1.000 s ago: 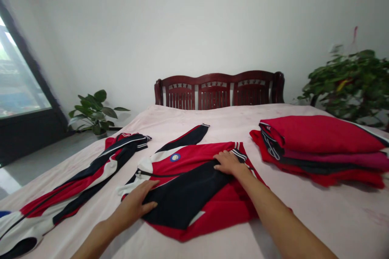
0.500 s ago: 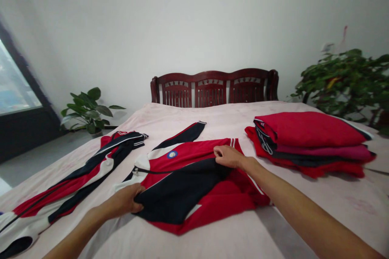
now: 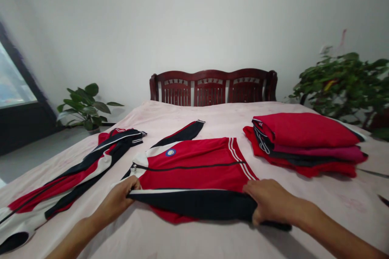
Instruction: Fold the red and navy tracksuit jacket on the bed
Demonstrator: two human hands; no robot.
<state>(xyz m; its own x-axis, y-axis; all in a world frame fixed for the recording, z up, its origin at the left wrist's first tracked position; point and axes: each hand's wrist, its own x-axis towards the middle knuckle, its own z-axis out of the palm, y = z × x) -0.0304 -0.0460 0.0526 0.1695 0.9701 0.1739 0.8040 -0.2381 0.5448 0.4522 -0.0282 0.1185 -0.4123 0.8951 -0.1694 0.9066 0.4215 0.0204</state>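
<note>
A folded red stack (image 3: pixel 306 141) sits at right of frame on the bed (image 3: pixel 212 115), another jacket (image 3: pixel 69 174) at left. Left hand (image 3: pixel 117 200) and right hand (image 3: pixel 269 204) each pinch the navy sleeve (image 3: pixel 194 204) across the centre red jacket (image 3: pixel 194 164).

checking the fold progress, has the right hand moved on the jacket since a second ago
Yes. The right hand has come from near the striped hem toward the camera, away from the headboard, gripping the navy sleeve at the jacket near edge.
</note>
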